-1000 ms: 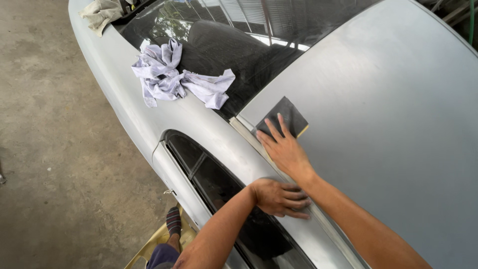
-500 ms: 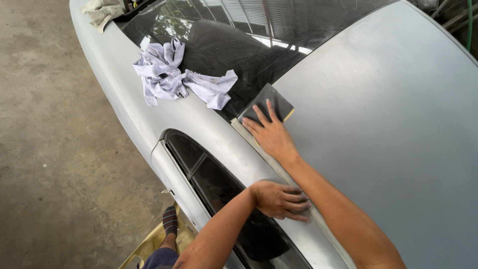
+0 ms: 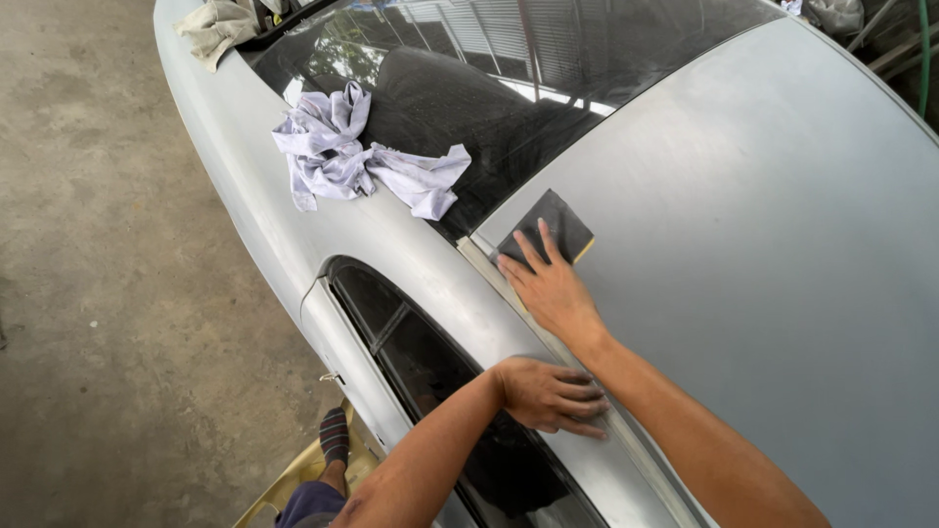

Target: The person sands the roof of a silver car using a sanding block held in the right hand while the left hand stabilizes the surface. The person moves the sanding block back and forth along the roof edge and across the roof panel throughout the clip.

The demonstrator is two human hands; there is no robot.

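My right hand (image 3: 550, 288) lies flat with fingers spread on a dark square sanding pad (image 3: 558, 223). It presses the pad onto the grey, dull car roof (image 3: 743, 244) close to the top edge of the windshield (image 3: 509, 78). My left hand (image 3: 548, 394) rests palm down on the roof's side rail above the side window (image 3: 440, 381) and holds nothing. A crumpled pale lilac cloth (image 3: 342, 156) sits on the pillar by the windshield, left of the pad.
A beige rag (image 3: 220, 24) sits farther forward on the car body. Bare concrete floor (image 3: 117, 293) lies to the left of the car. My foot in a dark sock (image 3: 335, 435) stands on a yellowish object beside the door.
My right hand slid the sanding pad forward toward the windshield and then back along the roof. My left hand stayed on the side rail.
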